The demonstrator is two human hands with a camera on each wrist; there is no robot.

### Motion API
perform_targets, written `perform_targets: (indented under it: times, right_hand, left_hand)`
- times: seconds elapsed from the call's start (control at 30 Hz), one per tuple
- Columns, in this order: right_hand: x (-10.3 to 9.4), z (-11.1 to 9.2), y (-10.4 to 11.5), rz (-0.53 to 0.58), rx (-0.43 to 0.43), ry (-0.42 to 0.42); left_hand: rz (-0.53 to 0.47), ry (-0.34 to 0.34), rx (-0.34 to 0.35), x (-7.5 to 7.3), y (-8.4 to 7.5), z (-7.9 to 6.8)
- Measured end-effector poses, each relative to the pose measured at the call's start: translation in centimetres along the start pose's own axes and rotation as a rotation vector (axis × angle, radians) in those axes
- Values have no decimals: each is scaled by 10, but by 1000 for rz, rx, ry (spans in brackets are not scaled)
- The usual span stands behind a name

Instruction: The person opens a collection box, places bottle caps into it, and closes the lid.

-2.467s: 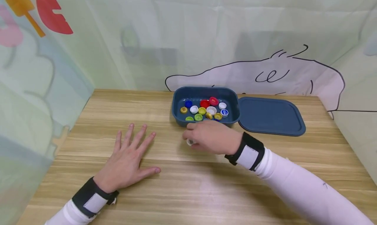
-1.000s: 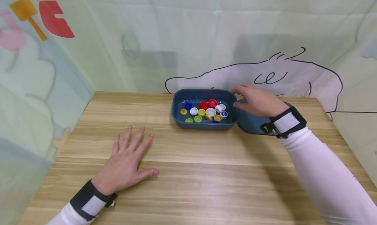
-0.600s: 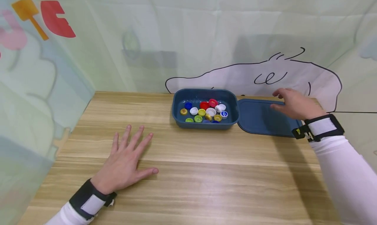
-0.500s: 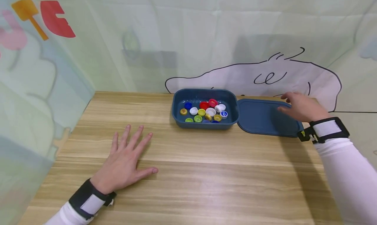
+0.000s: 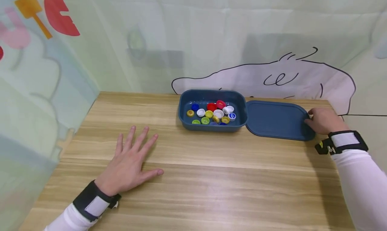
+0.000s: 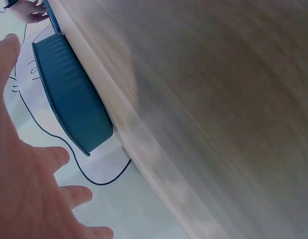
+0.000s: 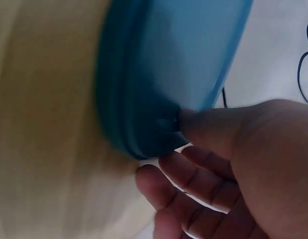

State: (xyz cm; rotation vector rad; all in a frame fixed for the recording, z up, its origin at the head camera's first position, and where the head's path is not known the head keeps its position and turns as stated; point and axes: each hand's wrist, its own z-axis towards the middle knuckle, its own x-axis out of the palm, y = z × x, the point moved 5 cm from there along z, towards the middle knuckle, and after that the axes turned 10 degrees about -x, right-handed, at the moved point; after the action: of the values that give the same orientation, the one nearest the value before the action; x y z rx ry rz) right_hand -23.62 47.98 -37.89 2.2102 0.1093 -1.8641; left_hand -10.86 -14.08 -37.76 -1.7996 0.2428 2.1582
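At its right edge, the dark blue lid (image 5: 276, 119) is pinched by my right hand (image 5: 327, 121). The right wrist view shows the thumb (image 7: 209, 129) over the lid's rim (image 7: 131, 127) and the fingers at its underside. The lid's left end lies against a dark blue plastic box (image 5: 213, 127). Inside the box are several bottle caps: red caps (image 5: 212, 106), white caps (image 5: 218, 113), a yellow cap (image 5: 209, 114), a green cap (image 5: 205, 120) and a blue cap (image 5: 195, 107). My left hand (image 5: 128, 164) rests on the table with fingers spread, holding nothing.
The wood-grain table (image 5: 211, 177) carries the box and lid near its back edge. Directly behind stands a pale printed cloth (image 5: 205, 39), and more cloth hangs along both sides.
A white cap that my right hand held in front of the box is now inside it. That hand has moved right across the lid and down to its right edge. The left hand has stayed put.
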Motion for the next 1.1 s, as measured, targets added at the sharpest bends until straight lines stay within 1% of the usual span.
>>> perform_targets:
  times: [0.17,0.3,0.4,0.5,0.57,0.67,0.8,0.9,1.0,1.1]
  right_hand:
    - [3,-11,-8,56,33,1]
    - [4,-24,-10,80,46,39]
    - [5,-33,-8,62,19,53]
    - [8,-42,-1,35,-21,52]
    - [9,-46,7,15,-49,51]
    - [13,-52,23,12,-60,64]
    - [18,-57,49,35,-73,94]
    - [20,-59,73,43,-95,99]
    - [23,-61,98,47,-129,84]
    - [26,-62,123,52,-158,63]
  left_hand:
    - [5,7,-4,0,0,0]
    - [6,13,-5,0,-1,1]
    - [1,16,-1,1,-2,0]
    - [-1,15,4,2,-3,0]
    - [-2,14,4,2,-3,0]
    - [-6,17,8,2,-4,-1]
    - [-15,26,7,3,-5,-2]
    - [-16,30,1,3,-7,-3]
    - [-29,53,-15,5,-9,-3]
    - [-55,94,-25,10,-14,-3]
